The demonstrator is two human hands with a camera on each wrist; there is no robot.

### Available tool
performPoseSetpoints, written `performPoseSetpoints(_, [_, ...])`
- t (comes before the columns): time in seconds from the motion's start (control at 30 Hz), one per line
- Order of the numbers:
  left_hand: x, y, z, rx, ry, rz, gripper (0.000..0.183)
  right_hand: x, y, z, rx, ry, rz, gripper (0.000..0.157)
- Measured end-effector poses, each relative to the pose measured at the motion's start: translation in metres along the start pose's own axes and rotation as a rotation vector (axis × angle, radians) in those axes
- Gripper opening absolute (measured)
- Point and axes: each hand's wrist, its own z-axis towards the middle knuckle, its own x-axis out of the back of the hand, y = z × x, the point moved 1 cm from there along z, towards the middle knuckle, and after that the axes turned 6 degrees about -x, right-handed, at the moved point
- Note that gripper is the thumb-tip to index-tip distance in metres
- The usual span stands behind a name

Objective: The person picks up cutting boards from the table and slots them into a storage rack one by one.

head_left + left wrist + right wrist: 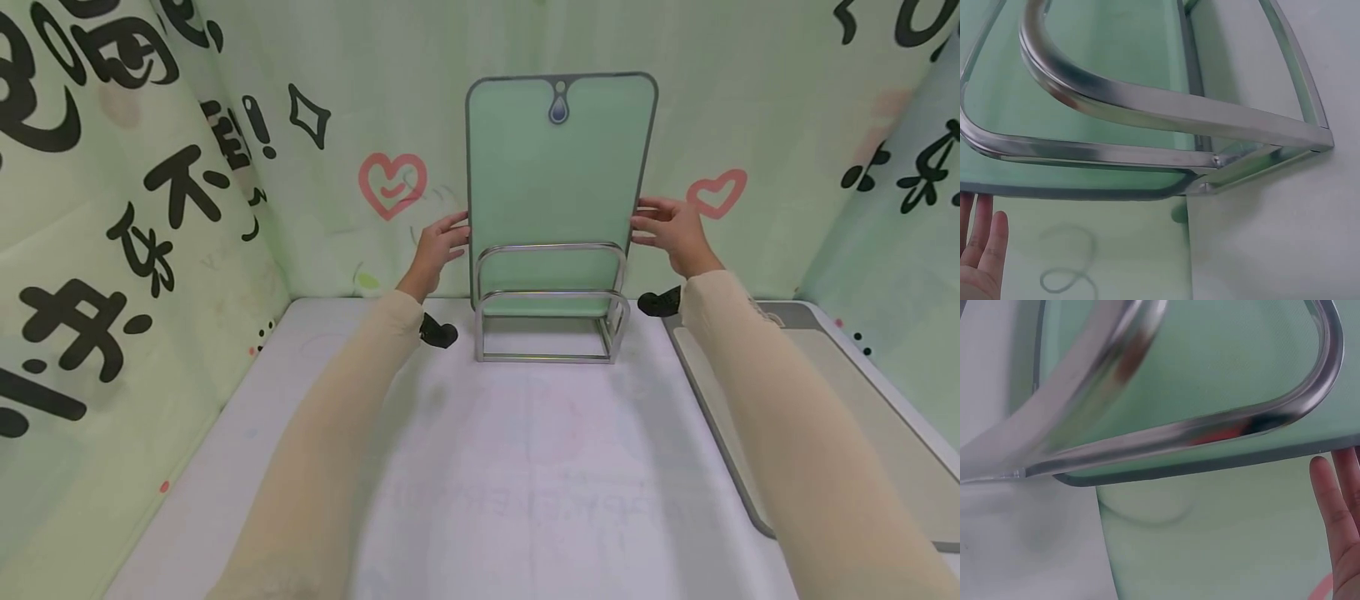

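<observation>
A pale green cutting board (553, 175) with a grey rim and a drop-shaped detail near its top stands upright in a silver metal rack (547, 358). At the board's left edge, my left hand (437, 250) has its fingers stretched out, fingertips right at the rim. My right hand (675, 232) is likewise at the right edge, fingers extended to the rim. In the left wrist view, straight fingers (991, 244) meet the grey edge beside the rack's bars. The right wrist view has fingertips (1320, 469) at the opposite edge.
A beige board with a grey rim (840, 400) lies flat on the white table (525, 483) at the right, partly under my right sleeve. Printed pale green curtains (315, 217) with black characters and red hearts enclose the back and sides.
</observation>
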Motion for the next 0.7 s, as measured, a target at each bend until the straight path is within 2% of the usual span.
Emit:
performPoseSetpoints(0.33, [0.009,-0.016,-0.009,0.004,-0.025,-0.008,0.041,0.007,0.014,-0.005,0.014,-0.022,-0.074,0.052])
performPoseSetpoints(0.57, [0.014,-0.022,-0.019,-0.051,-0.05,0.01,0.042,0.011,0.022,-0.011,0.034,-0.072,-0.065,0.054])
performPoseSetpoints(0.7, [0.015,-0.022,-0.024,-0.073,-0.053,0.007,0.042,0.015,0.027,-0.014,0.034,-0.095,-0.108,0.057])
